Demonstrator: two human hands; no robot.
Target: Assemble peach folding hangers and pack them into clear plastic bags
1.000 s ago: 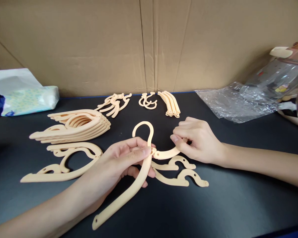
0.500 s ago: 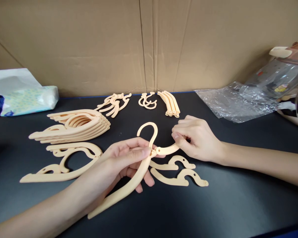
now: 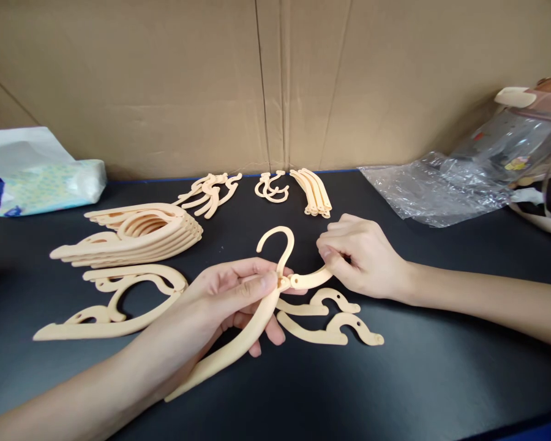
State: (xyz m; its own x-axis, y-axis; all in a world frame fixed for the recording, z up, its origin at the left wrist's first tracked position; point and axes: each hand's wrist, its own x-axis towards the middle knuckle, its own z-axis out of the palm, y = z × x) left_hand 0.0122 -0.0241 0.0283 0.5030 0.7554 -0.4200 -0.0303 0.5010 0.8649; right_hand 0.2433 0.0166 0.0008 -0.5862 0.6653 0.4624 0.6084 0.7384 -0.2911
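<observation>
Peach plastic hanger arm (image 3: 206, 372) is pinched in our left hand (image 3: 227, 297), above the middle of the black worktop (image 3: 441, 367). Our right hand (image 3: 365, 260) squeezes a second arm (image 3: 310, 280), joined under the hook (image 3: 275, 229).

This looks like a small assembly bench in a workshop. Plain brown cardboard sheets (image 3: 165, 86) wall off a matt black worktop (image 3: 441, 380) along the top of the frame. Sorted piles of identical peach plastic hanger parts (image 3: 133, 236) lie centre left. A part-joined peach plastic hanger (image 3: 229, 354) is at centre, and a crumpled clear plastic bag (image 3: 436, 190) is at right.
</observation>
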